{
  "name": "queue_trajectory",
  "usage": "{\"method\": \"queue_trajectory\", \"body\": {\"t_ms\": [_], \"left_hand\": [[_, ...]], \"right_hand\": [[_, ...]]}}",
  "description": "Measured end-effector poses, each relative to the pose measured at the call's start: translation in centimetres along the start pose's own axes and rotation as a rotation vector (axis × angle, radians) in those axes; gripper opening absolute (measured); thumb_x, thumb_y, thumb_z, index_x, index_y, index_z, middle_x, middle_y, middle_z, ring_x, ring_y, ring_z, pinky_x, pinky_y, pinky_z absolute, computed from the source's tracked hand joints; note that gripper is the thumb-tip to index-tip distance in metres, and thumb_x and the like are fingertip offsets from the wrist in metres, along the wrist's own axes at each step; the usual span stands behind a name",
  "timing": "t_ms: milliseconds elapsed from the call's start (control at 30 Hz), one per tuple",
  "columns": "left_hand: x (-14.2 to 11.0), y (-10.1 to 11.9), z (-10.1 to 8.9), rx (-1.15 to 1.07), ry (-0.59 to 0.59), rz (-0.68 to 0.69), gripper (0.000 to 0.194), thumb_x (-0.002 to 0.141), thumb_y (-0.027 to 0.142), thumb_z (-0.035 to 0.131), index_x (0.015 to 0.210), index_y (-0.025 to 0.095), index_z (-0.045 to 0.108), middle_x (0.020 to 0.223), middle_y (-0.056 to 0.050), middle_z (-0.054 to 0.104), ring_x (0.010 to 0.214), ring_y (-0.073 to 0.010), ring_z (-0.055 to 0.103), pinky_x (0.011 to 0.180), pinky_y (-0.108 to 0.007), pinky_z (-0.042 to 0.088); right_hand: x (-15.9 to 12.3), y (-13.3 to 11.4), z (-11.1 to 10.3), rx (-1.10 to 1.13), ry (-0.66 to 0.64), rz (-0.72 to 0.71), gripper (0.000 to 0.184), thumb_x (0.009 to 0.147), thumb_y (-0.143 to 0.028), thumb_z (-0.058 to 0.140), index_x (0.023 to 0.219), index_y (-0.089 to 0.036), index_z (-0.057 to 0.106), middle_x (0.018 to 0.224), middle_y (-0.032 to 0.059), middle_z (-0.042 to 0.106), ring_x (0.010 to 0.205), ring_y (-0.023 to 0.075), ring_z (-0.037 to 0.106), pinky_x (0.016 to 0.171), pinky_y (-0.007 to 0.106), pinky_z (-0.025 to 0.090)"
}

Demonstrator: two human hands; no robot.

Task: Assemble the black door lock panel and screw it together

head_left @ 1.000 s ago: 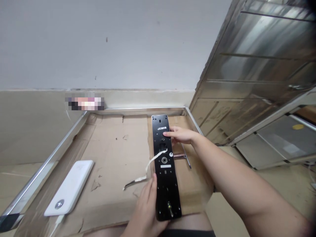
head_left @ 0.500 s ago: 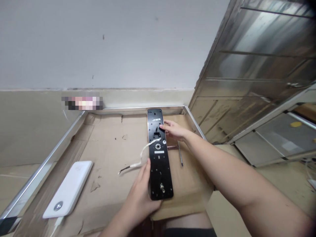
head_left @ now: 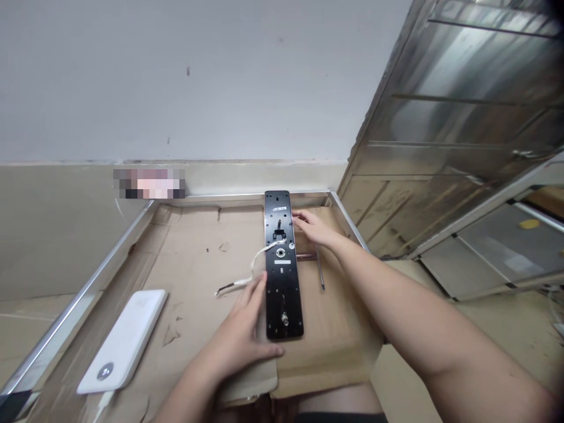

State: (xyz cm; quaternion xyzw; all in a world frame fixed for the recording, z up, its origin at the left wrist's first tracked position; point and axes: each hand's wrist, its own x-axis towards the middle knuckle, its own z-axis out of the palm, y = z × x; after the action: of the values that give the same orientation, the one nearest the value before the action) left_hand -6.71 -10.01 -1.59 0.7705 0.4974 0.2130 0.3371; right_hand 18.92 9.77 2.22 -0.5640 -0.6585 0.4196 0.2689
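A long black door lock panel (head_left: 284, 299) lies back side up on the cardboard, its far end by the table's far rim. A white-sleeved cable (head_left: 252, 270) with a dark plug end comes out of its middle and trails left. My left hand (head_left: 240, 329) is at the near left corner, fingers stretched along the edge and thumb spread below the near end. My right hand (head_left: 315, 228) has its fingers bent against the panel's right edge; some fingertips are hidden. Below that hand, a copper-coloured handle (head_left: 307, 256) sticks out from beneath the panel, beside a thin screwdriver (head_left: 321, 270).
Cardboard (head_left: 189, 252) covers the metal-framed table. A white power bank (head_left: 126, 341) with a plugged-in cable lies on the left. A blurred-out patch (head_left: 150, 184) is at the far left corner. Behind stands a wall (head_left: 247, 88); a metal door (head_left: 423, 135) is on the right.
The panel has moved away from me and slightly left, down onto the cardboard. My right thumb has come off its face, and my left thumb has come out from under the near end.
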Motion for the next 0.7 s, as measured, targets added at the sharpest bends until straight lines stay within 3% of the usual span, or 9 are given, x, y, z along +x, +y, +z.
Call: {"method": "queue_trajectory", "body": {"t_ms": [67, 167, 267, 367, 467, 567, 700], "left_hand": [[-0.2, 0.4, -2.4, 0.073, -0.044, 0.001, 0.111, 0.069, 0.038, 0.08, 0.162, 0.038, 0.019, 0.162, -0.011, 0.038, 0.143, -0.0379, 0.046, 0.112, -0.054, 0.044], [1.0, 1.9, -6.0, 0.156, -0.015, -0.084, 0.055, 0.084, 0.036, 0.062, 0.139, 0.031, 0.058, 0.117, -0.009, 0.073, 0.098, -0.0279, 0.072, 0.083, -0.039, 0.056], [4.8, 3.5, -7.8, 0.196, 0.071, -0.115, 0.035, 0.09, 0.037, 0.056, 0.122, 0.029, 0.067, 0.089, -0.003, 0.074, 0.068, -0.0207, 0.067, 0.063, -0.032, 0.049], [9.9, 4.1, -6.9, 0.205, 0.267, -0.05, 0.031, 0.09, 0.037, 0.058, 0.117, 0.027, 0.068, 0.094, -0.004, 0.071, 0.075, -0.0212, 0.066, 0.069, -0.034, 0.048], [13.4, 3.2, -4.5, 0.152, 0.433, 0.011, 0.037, 0.089, 0.035, 0.061, 0.124, 0.024, 0.065, 0.118, -0.009, 0.065, 0.1, -0.026, 0.065, 0.082, -0.036, 0.051], [14.2, 2.0, -2.7, 0.054, 0.472, 0.073, 0.033, 0.093, 0.036, 0.058, 0.122, 0.024, 0.065, 0.123, -0.01, 0.06, 0.103, -0.0237, 0.064, 0.087, -0.035, 0.052], [13.0, 1.3, -2.3, -0.016, 0.452, 0.09, 0.032, 0.093, 0.038, 0.06, 0.121, 0.024, 0.065, 0.125, -0.009, 0.054, 0.092, -0.0188, 0.062, 0.082, -0.033, 0.053]], "right_hand": [[0.3, 1.2, -1.0, -0.209, 0.062, 0.039, 0.022, 0.093, -0.033, 0.059, 0.108, -0.017, 0.066, 0.126, 0.0142, 0.066, 0.125, 0.026, 0.056, 0.104, 0.037, 0.045], [0.4, 2.9, -1.7, -0.45, 0.035, 0.144, 0.031, 0.079, -0.029, 0.075, 0.105, -0.016, 0.067, 0.114, 0.0156, 0.069, 0.111, 0.0303, 0.063, 0.095, 0.039, 0.048], [0.3, 3.6, -1.4, -0.602, -0.047, 0.207, 0.046, 0.068, -0.019, 0.082, 0.11, -0.017, 0.066, 0.107, 0.0126, 0.071, 0.097, 0.0279, 0.067, 0.084, 0.035, 0.051], [0.3, 3.6, -1.1, -0.695, -0.09, 0.199, 0.043, 0.072, -0.012, 0.079, 0.113, -0.017, 0.066, 0.111, 0.0112, 0.071, 0.1, 0.0246, 0.067, 0.085, 0.034, 0.051], [0.4, 3.6, -1.5, -0.745, -0.093, 0.167, 0.03, 0.085, -0.015, 0.07, 0.115, -0.016, 0.065, 0.117, 0.009, 0.069, 0.103, 0.0213, 0.066, 0.09, 0.038, 0.053], [0.6, 4.0, -2.0, -0.773, -0.076, 0.153, 0.034, 0.081, -0.007, 0.068, 0.114, -0.017, 0.067, 0.119, 0.0102, 0.07, 0.105, 0.0223, 0.067, 0.091, 0.034, 0.051], [0.6, 4.2, -2.2, -0.784, -0.072, 0.145, 0.043, 0.07, -0.006, 0.074, 0.111, -0.019, 0.071, 0.116, 0.0116, 0.073, 0.101, 0.0261, 0.069, 0.085, 0.031, 0.05]]}}
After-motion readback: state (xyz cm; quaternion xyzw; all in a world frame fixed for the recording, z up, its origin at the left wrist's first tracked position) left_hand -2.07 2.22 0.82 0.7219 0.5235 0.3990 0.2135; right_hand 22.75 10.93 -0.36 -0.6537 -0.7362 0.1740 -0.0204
